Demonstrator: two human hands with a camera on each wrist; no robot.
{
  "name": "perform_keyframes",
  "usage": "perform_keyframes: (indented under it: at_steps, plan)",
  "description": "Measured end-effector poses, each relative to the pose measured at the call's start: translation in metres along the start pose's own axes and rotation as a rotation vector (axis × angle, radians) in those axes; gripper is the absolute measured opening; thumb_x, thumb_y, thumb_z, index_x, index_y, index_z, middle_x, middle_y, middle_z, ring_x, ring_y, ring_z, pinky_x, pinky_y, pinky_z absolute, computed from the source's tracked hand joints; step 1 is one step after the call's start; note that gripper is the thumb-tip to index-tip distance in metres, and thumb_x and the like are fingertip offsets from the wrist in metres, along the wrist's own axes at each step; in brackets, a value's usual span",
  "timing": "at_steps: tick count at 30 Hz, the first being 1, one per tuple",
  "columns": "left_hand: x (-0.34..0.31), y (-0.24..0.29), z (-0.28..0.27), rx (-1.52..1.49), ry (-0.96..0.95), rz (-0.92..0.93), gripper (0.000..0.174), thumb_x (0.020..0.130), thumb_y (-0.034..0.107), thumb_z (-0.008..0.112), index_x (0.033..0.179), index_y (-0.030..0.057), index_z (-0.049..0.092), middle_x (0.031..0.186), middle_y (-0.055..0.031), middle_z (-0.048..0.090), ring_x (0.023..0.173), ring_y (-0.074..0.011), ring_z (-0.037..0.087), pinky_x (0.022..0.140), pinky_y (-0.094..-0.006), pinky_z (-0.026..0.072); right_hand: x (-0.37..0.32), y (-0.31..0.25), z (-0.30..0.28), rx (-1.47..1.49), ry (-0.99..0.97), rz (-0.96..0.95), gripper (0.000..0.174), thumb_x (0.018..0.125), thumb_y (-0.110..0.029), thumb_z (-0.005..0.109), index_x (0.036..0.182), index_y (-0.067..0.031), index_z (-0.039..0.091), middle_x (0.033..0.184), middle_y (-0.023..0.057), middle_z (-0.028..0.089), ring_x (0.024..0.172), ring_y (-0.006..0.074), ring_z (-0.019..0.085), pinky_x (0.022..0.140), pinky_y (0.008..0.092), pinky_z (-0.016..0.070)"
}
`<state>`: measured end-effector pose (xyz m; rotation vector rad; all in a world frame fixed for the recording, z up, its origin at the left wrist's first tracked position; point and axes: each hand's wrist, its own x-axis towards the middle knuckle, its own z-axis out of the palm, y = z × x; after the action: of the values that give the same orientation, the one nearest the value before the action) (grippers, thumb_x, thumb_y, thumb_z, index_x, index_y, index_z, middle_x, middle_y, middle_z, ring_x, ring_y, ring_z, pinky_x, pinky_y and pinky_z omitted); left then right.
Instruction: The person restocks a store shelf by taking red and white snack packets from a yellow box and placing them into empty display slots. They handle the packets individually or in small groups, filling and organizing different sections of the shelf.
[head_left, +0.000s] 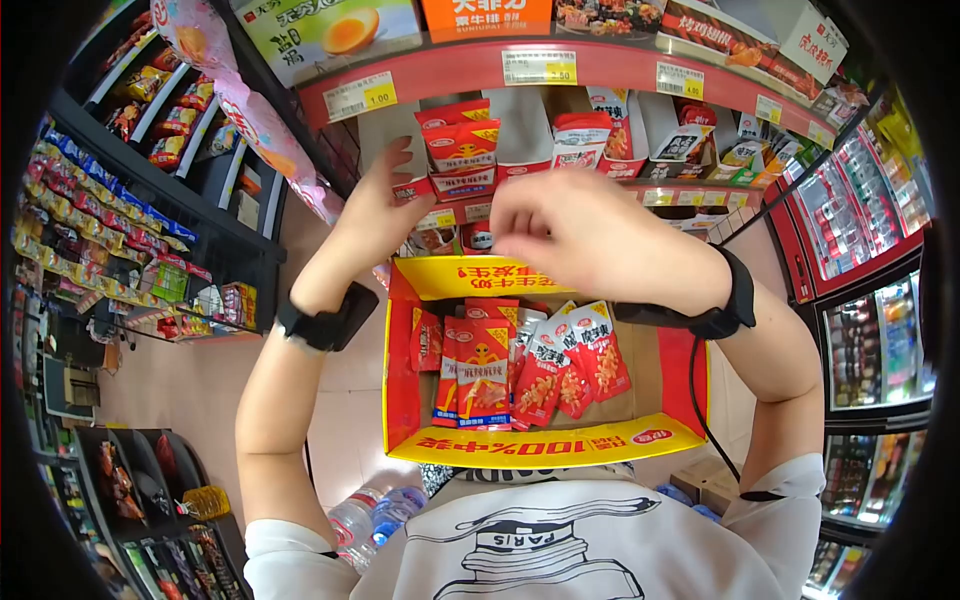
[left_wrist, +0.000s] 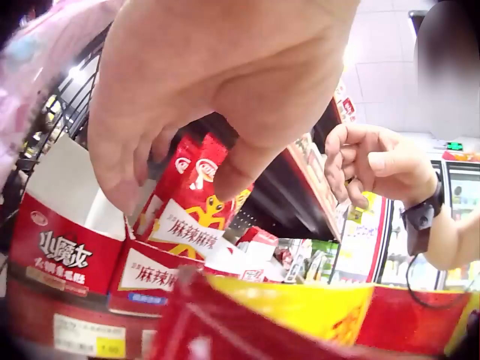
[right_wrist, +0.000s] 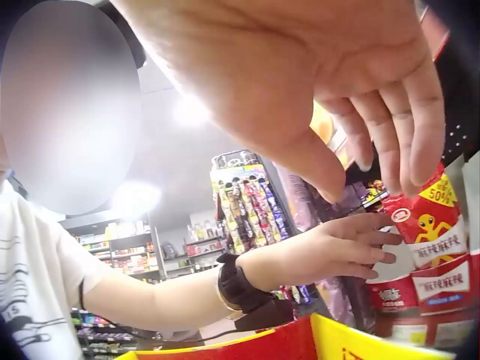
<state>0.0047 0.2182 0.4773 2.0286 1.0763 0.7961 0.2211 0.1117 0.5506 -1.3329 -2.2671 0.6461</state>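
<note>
My left hand (head_left: 378,215) reaches to the shelf, its fingers spread at the left side of a display box of red snack packets (head_left: 458,138). In the left wrist view the thumb overlaps these packets (left_wrist: 196,187), and nothing shows in its grasp. My right hand (head_left: 575,235) hovers over the far rim of a yellow and red carton (head_left: 545,452), fingers loosely bent and holding nothing. Inside the carton lie red packets with a yellow figure (head_left: 484,372) and several red and white packets (head_left: 598,350).
Other display boxes hold packets (head_left: 580,140) farther right on the shelf. Price tags (head_left: 540,67) line the shelf edge above. A pink wrapped column (head_left: 255,125) stands at the left, with snack racks (head_left: 110,240) beyond. Glass-door coolers (head_left: 870,330) stand on the right.
</note>
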Motion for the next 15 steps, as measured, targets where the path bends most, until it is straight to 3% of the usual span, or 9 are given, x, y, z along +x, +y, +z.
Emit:
perform_keyframes:
  at_steps: [5,8,12,14,15]
  plan:
    - [-0.042,0.031,-0.007,-0.053,-0.068,-0.018,0.063,0.083,0.007,0.061,0.138,0.0045,0.03,0.136,-0.0154,0.04,0.122,-0.0226,0.043,0.094,-0.033,0.0426,-0.011,-0.004,0.029,-0.124,-0.554,-0.187,0.015,0.079,-0.016,0.062,0.081,-0.0006,0.064,0.074,0.016,0.064,0.073,0.0334,0.063,0.063,0.0414,0.0491]
    - [-0.061,0.042,-0.006,-0.106,-0.026,0.027,0.055,0.083,0.004,0.059,0.133,0.0052,0.038,0.133,-0.0084,0.044,0.121,-0.0181,0.044,0.094,-0.0317,0.0403,-0.015,0.0,0.063,-0.239,-0.687,-0.154,0.015,0.077,-0.013,0.061,0.077,0.002,0.063,0.071,0.0186,0.062,0.075,0.035,0.062,0.063,0.0409,0.0496]
    - [-0.075,0.046,-0.006,-0.119,-0.077,0.023,0.043,0.082,0.004,0.06,0.124,0.0059,0.048,0.124,-0.0058,0.05,0.114,-0.0154,0.046,0.093,-0.029,0.0385,-0.019,0.025,0.114,-0.292,-0.66,-0.194,0.019,0.075,-0.011,0.06,0.085,0.0051,0.061,0.077,0.0221,0.062,0.077,0.0355,0.063,0.063,0.0397,0.0508]
    - [-0.079,0.045,-0.005,-0.051,-0.077,0.07,0.042,0.083,0.003,0.06,0.122,0.0053,0.049,0.122,-0.0056,0.05,0.112,-0.0152,0.048,0.092,-0.0293,0.0394,-0.023,0.042,0.145,-0.334,-0.442,-0.203,0.032,0.074,-0.009,0.058,0.101,0.0085,0.056,0.086,0.0243,0.063,0.078,0.0337,0.064,0.064,0.0389,0.0519]
    - [-0.08,0.043,-0.005,-0.036,-0.081,0.08,0.041,0.083,0.003,0.06,0.122,0.005,0.049,0.121,-0.0057,0.05,0.111,-0.0152,0.048,0.092,-0.0295,0.0399,-0.024,0.047,0.158,-0.336,-0.44,-0.211,0.032,0.074,-0.009,0.058,0.101,0.0085,0.056,0.086,0.0243,0.063,0.078,0.0337,0.064,0.064,0.0389,0.0519]
